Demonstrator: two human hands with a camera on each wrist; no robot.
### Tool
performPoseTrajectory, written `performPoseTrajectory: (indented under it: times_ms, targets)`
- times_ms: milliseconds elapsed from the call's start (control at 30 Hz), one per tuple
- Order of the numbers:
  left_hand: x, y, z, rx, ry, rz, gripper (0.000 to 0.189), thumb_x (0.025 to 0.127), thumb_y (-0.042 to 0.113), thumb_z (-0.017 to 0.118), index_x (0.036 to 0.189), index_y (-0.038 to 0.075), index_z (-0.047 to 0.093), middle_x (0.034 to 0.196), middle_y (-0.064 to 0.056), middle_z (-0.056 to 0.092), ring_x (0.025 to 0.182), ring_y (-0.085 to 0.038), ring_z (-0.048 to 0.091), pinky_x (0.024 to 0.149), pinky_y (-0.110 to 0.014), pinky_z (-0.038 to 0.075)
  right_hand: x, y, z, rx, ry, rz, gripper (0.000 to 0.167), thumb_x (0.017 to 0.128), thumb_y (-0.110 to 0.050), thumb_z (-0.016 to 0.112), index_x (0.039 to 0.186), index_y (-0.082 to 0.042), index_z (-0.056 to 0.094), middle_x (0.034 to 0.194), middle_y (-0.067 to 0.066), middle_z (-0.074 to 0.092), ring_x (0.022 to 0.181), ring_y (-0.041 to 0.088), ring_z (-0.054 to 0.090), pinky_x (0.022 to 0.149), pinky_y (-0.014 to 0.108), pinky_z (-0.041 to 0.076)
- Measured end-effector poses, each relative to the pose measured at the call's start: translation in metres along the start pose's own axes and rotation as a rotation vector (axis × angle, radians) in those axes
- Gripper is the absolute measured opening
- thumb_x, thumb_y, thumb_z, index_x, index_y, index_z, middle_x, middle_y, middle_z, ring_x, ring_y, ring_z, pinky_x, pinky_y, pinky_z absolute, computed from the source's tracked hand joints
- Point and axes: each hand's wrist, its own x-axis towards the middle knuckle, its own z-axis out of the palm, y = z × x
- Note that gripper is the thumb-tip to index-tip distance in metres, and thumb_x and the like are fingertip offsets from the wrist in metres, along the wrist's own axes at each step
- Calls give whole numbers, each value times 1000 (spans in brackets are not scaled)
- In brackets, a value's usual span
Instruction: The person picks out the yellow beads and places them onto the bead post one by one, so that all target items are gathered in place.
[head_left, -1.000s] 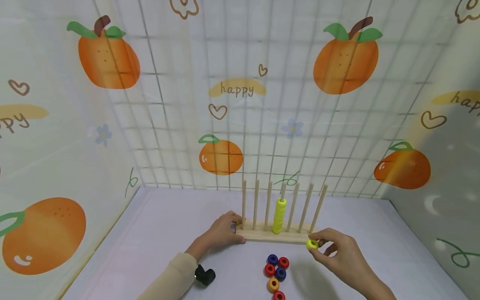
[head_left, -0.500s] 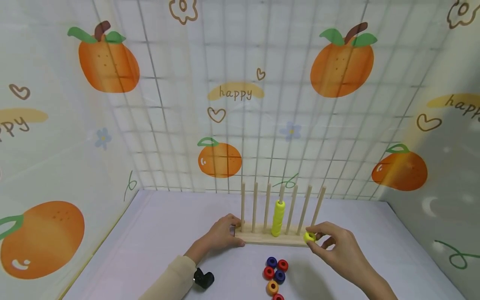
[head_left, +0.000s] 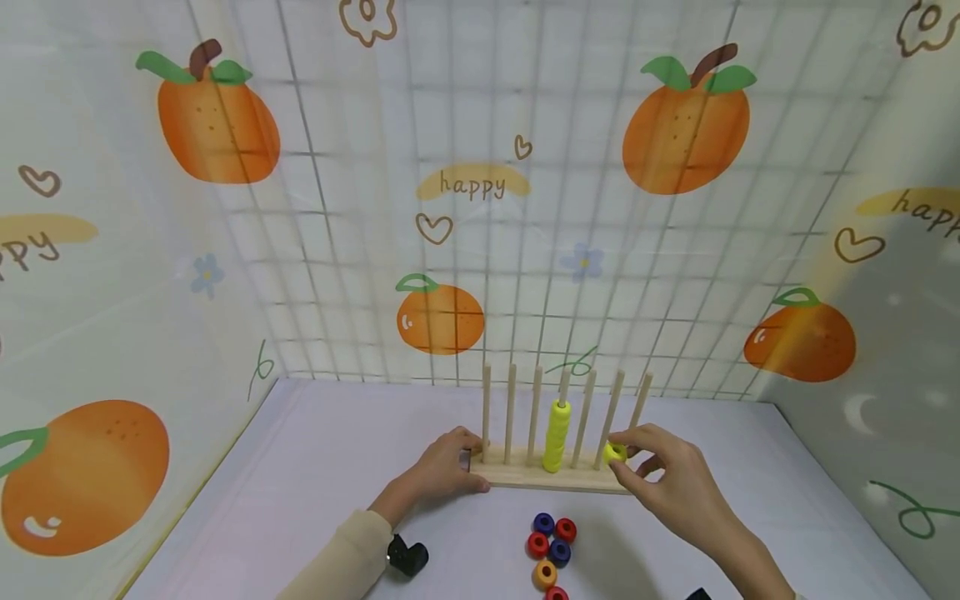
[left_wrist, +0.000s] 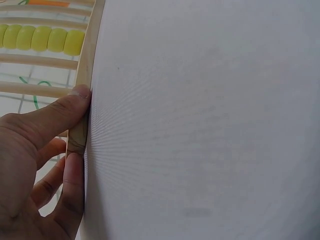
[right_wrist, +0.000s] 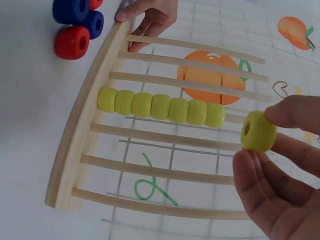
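A wooden peg rack point(head_left: 540, 477) stands on the table, with a row of several upright pegs. Yellow beads point(head_left: 557, 437) are stacked on its middle peg, whose bare tip shows above them. My left hand point(head_left: 442, 467) grips the rack's left end; in the left wrist view the thumb point(left_wrist: 75, 102) lies along the base. Between thumb and fingers of my right hand point(head_left: 675, 471) I pinch one loose yellow bead point(head_left: 614, 452), which overlaps the right-hand pegs in the head view. The right wrist view has this bead point(right_wrist: 259, 132) past the stack's top, its hole showing.
Several loose red, blue and orange beads lie in front of the rack, among them an orange bead point(head_left: 545, 575). A black object point(head_left: 408, 557) lies beside the left sleeve point(head_left: 348, 554). Behind the table hangs a fruit-printed cloth point(head_left: 337, 275) over a wire grid.
My right hand has risen and shifted slightly left with the yellow bead, from the rack's front right corner to before the right-hand pegs. The left hand keeps its hold on the rack.
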Motion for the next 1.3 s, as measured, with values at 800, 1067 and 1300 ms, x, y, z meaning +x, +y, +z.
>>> performPoseTrajectory:
  times_ms: [800,1067,1300]
  targets:
    - [-2,-1,-2,-7,0,7,71,73,39,89,130,5,64,121,1,58,118,-23,54,101,-43,44,31,-11,0,-14,12,-127,35,80,6,80,113,-5,73,101,-1,68,79,10,63,59,24,55]
    - [-1,-2,0,-3,4,18,70,73,38,90,129,5,65,118,1,59,117,-24,55,100,-44,44,44,-14,-2,-4,18,-186,31,82,5,78,112,-4,73,101,0,69,77,11,65,59,24,55]
    - [-1,-1,-2,0,6,18,69,72,38,90,128,5,65,118,0,59,116,-25,55,99,-44,45,52,-16,-3,-6,18,-200,32,82,5,78,112,-6,74,102,0,70,80,12,64,58,24,55]
